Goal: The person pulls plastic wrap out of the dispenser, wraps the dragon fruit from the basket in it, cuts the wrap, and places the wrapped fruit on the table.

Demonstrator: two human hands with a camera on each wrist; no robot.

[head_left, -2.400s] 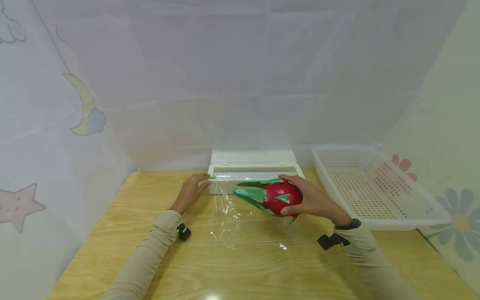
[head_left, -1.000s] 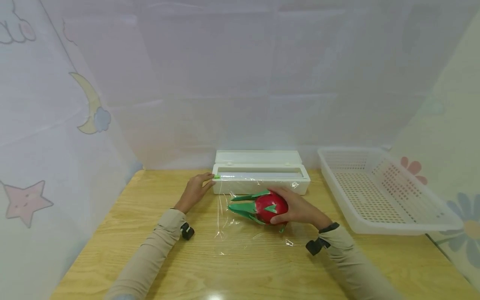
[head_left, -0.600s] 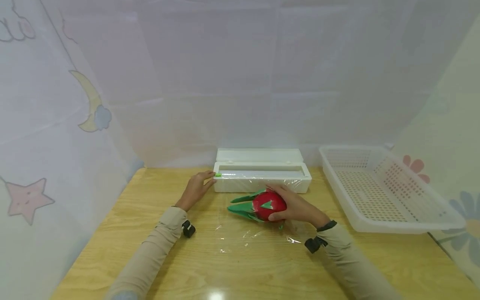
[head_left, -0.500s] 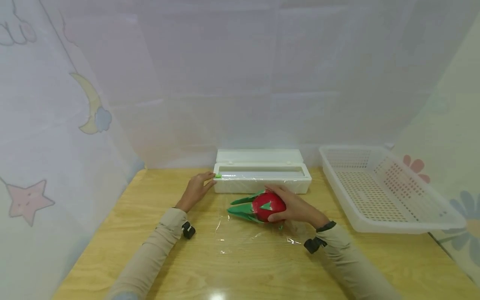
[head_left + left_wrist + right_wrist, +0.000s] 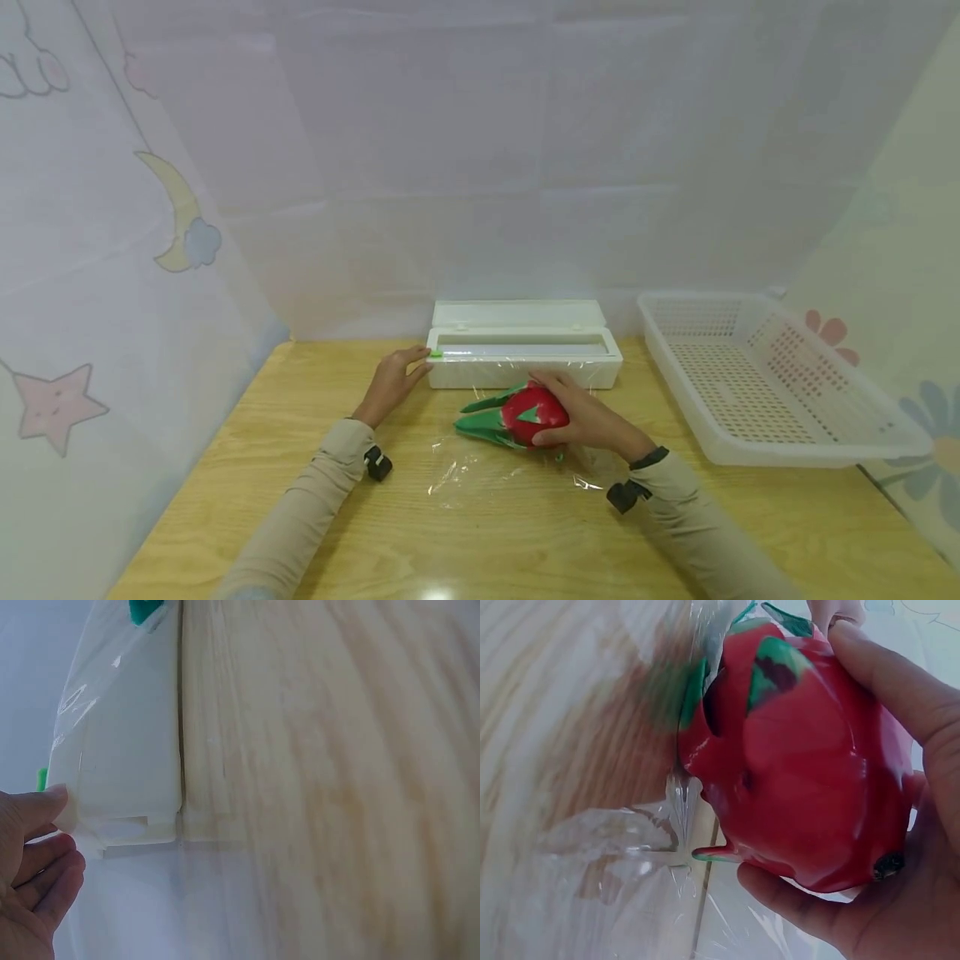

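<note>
My right hand point(image 5: 588, 417) grips a red dragon fruit point(image 5: 802, 765) with green leaf tips, thumb on one side and fingers round the other. The fruit lies sideways, leaves pointing left, over a sheet of clear cling film point(image 5: 457, 479) on the table. That film runs out of a white cling film dispenser point(image 5: 480, 372), whose lid stands raised at the back. At the dispenser's left end my left hand point(image 5: 392, 385) holds the corner; in the left wrist view the thumb point(image 5: 46, 806) presses its edge beside a small green slider point(image 5: 42, 778), with the other fingers curled below.
A white perforated plastic basket point(image 5: 810, 454) stands on the right of the wooden table point(image 5: 480, 550). A pale cloth backdrop point(image 5: 480, 167) rises right behind the dispenser.
My right hand has brought the dragon fruit down and a little left onto the film, settling almost still in the last half second. My left hand keeps its hold on the dispenser's corner.
</note>
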